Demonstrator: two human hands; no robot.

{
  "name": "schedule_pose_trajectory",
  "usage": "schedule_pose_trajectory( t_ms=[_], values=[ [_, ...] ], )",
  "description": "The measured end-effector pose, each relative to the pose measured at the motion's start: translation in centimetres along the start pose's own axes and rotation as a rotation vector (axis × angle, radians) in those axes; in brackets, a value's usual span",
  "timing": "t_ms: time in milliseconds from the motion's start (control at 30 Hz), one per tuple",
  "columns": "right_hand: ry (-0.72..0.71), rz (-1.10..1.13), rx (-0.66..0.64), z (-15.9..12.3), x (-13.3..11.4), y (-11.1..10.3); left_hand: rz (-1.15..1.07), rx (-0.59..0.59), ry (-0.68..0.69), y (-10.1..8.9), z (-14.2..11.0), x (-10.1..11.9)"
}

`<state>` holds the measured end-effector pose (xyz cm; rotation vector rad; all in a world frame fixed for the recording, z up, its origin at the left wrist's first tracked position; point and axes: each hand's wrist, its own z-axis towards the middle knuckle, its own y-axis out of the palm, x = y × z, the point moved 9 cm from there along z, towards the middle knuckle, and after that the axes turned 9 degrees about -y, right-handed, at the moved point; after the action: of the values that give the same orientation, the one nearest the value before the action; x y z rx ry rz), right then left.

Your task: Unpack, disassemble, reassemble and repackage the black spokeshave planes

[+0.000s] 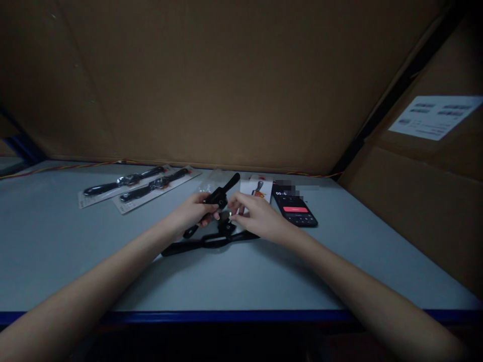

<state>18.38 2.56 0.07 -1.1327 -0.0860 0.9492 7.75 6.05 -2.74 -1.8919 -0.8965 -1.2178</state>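
Observation:
A black spokeshave is tilted up off the table, with my left hand closed round its middle. Close beside it, my right hand has thumb and fingers curled together; what they pinch is too small to make out. Something small and shiny shows by those fingertips. Below both hands a second spokeshave lies on the table, its right end partly hidden by my right hand. A small dark metal part is just above its middle.
Two packaged spokeshaves lie on cards at the back left. Clear plastic packaging and a printed card are behind my hands. A phone lies to the right. Cardboard walls the back; a blue edge runs along the table's front.

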Motion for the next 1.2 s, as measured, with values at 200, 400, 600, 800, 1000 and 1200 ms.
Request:
schedule_pose_trajectory(
  t_ms=[200, 400, 600, 800, 1000, 1200],
  values=[
    [-0.066, -0.184, -0.010, 0.2, -0.2, 0.6, -0.044, 0.048, -0.005, -0.5, -0.2, 0.3],
    [0.136, 0.194, 0.190, 0.3, 1.9, -0.4, -0.068, -0.036, 0.031, 0.4, -0.4, 0.5],
    [0.280, 0.520, 0.188, 0.3, 3.0, 0.7, -0.009, -0.112, 0.077, 1.7, -0.5, 0.6],
    [0.382, 0.555, 0.090, 0.0, 3.8, 0.7, 0.022, -0.109, 0.071, 1.6, -0.8, 1.1],
    [0.421, 0.477, 0.048, -0.4, 4.5, 0.8, 0.062, 0.047, 0.062, -1.0, -0.3, 1.2],
    [0.228, 0.077, -0.004, 0.2, 3.4, 1.4, 0.140, 0.137, 0.129, -3.2, 0.5, 2.0]
  ],
)
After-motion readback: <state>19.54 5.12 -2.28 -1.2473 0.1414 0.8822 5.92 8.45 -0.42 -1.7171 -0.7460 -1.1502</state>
